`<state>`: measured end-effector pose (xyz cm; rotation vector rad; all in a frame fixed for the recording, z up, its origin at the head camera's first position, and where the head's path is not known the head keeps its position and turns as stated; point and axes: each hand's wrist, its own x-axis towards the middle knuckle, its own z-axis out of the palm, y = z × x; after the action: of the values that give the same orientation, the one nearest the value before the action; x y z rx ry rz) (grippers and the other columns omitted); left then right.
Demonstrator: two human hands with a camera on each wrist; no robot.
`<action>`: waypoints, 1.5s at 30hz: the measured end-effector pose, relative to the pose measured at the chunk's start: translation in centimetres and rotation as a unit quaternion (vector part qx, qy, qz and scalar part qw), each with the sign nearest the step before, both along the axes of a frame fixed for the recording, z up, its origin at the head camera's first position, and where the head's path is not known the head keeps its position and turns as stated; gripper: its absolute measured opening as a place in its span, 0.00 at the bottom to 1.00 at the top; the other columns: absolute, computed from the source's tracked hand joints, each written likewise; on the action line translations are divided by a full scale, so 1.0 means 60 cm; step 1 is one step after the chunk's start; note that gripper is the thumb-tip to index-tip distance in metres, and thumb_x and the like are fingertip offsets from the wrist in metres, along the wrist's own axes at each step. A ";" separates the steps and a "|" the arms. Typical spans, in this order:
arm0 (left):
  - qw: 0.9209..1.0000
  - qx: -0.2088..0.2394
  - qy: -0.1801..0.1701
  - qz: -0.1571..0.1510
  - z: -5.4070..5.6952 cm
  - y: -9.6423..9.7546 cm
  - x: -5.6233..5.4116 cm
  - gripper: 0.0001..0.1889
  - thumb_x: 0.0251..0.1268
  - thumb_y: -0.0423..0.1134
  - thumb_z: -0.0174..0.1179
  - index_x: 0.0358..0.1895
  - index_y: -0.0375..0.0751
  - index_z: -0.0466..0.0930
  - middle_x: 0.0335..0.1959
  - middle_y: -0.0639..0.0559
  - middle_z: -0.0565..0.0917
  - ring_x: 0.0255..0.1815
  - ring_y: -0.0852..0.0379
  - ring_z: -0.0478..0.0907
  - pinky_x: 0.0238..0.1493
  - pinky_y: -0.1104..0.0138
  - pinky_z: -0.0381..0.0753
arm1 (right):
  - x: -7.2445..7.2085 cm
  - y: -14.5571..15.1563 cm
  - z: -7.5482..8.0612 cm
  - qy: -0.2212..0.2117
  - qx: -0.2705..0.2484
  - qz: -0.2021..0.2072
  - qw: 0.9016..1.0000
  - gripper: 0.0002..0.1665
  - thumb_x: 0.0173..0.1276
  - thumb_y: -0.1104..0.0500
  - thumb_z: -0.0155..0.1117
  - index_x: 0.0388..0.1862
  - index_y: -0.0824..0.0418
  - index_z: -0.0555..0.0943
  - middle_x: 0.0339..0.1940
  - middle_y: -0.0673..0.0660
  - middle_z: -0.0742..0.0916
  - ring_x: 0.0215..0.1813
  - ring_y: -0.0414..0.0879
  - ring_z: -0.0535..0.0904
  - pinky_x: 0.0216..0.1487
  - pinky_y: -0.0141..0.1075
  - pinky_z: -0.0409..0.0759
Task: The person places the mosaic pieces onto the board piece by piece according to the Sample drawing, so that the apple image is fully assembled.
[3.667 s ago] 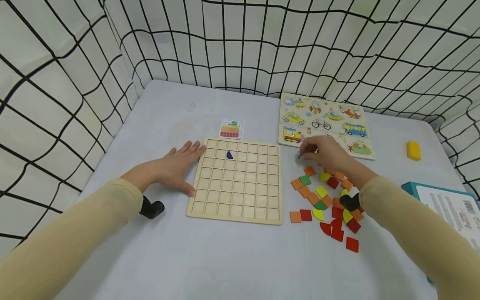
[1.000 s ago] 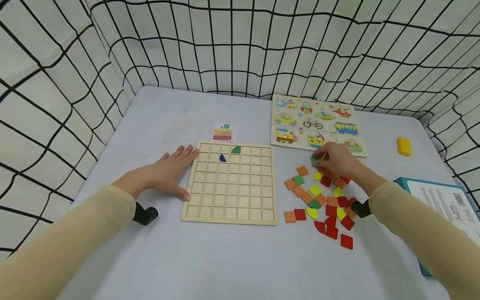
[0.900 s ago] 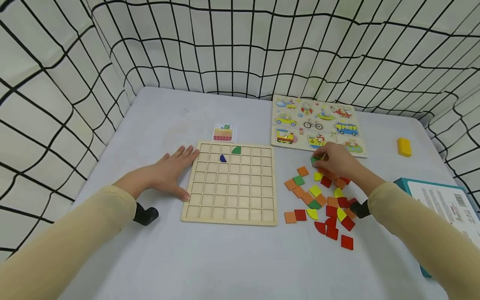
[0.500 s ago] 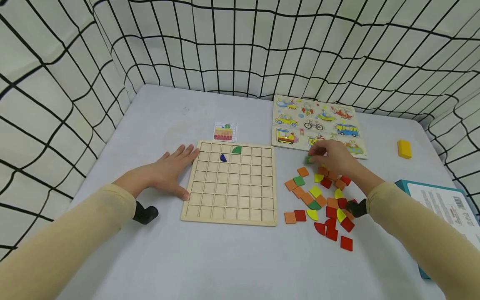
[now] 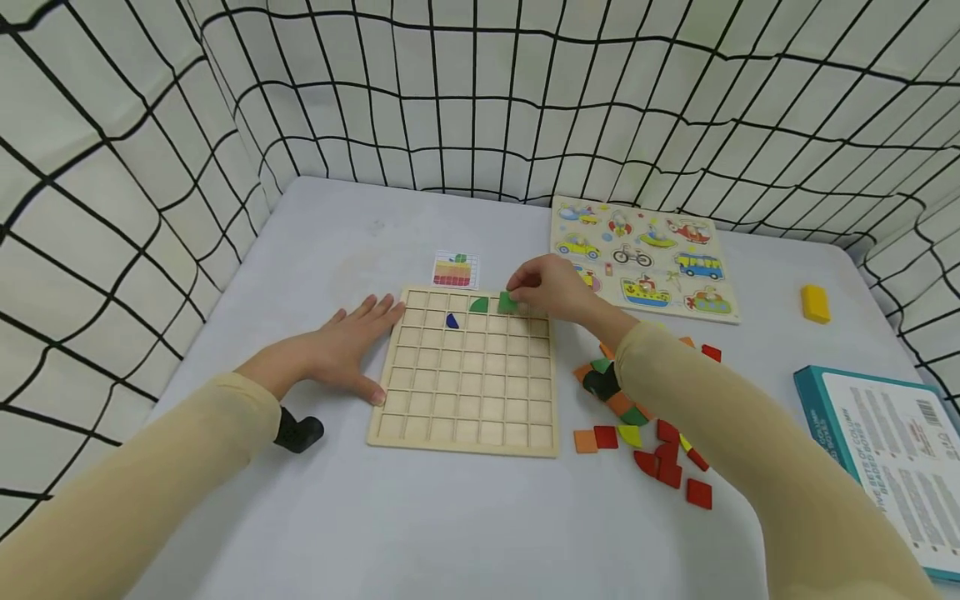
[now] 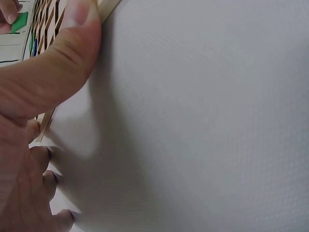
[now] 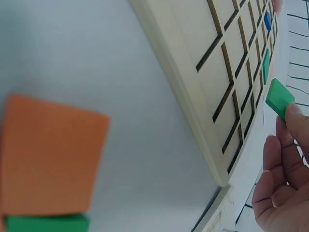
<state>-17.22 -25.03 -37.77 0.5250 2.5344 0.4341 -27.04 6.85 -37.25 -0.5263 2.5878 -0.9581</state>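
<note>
A wooden grid board (image 5: 465,429) lies on the white table. My left hand (image 5: 337,348) rests beside its left edge with fingers spread, and its thumb touches the frame. Above the board's top row, toward the right, my right hand (image 5: 553,287) pinches a green square tile (image 5: 507,303) between thumb and fingertips; in the right wrist view this tile (image 7: 280,98) is held clear of the board. A green quarter-round tile (image 5: 479,306) sits in the top row, and a dark blue piece (image 5: 452,321) lies in the row below. A small pattern card (image 5: 455,270) lies behind the board.
Loose orange, red, yellow and green tiles (image 5: 699,494) lie right of the board, partly hidden under the right forearm. Behind them is a picture puzzle board (image 5: 645,258). A yellow block (image 5: 815,303) and a teal-edged box (image 5: 870,467) stand at right. Black netting (image 5: 472,100) surrounds the table.
The green quarter-round tile has come to lie in the top row. My right hand has since moved left from the loose tiles to the board with a green square tile. The left hand stays put.
</note>
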 end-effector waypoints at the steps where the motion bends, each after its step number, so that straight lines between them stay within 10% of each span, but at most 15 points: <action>1: 1.000 0.000 0.000 -0.001 -0.001 0.002 0.000 0.72 0.44 0.59 0.80 0.84 0.36 0.37 0.85 0.34 0.37 0.85 0.32 0.30 0.78 0.30 0.36 | -0.002 -0.004 -0.002 -0.003 0.004 -0.001 1.000 0.07 0.72 0.60 0.68 0.44 0.61 0.88 0.43 0.56 0.89 0.45 0.47 0.80 0.48 0.35 0.78; 34: 1.000 -0.002 -0.005 0.005 -0.008 0.013 0.004 0.71 0.44 0.56 0.81 0.83 0.35 0.37 0.85 0.34 0.37 0.85 0.32 0.30 0.78 0.30 0.36 | -0.001 -0.019 -0.024 0.046 0.057 0.026 0.997 0.06 0.72 0.58 0.69 0.37 0.60 0.86 0.35 0.55 0.87 0.39 0.47 0.76 0.43 0.36 0.75; 45: 1.000 -0.016 0.009 0.001 -0.008 0.001 -0.002 0.71 0.44 0.57 0.81 0.83 0.36 0.38 0.85 0.33 0.38 0.85 0.31 0.31 0.77 0.29 0.38 | 0.051 0.121 0.020 0.043 0.041 0.038 0.998 0.08 0.75 0.60 0.65 0.46 0.61 0.88 0.42 0.56 0.90 0.43 0.49 0.81 0.43 0.37 0.80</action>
<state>-17.37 -24.97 -38.23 0.5179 2.5552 0.3904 -23.97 14.11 -36.05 -0.6516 2.6484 -0.8182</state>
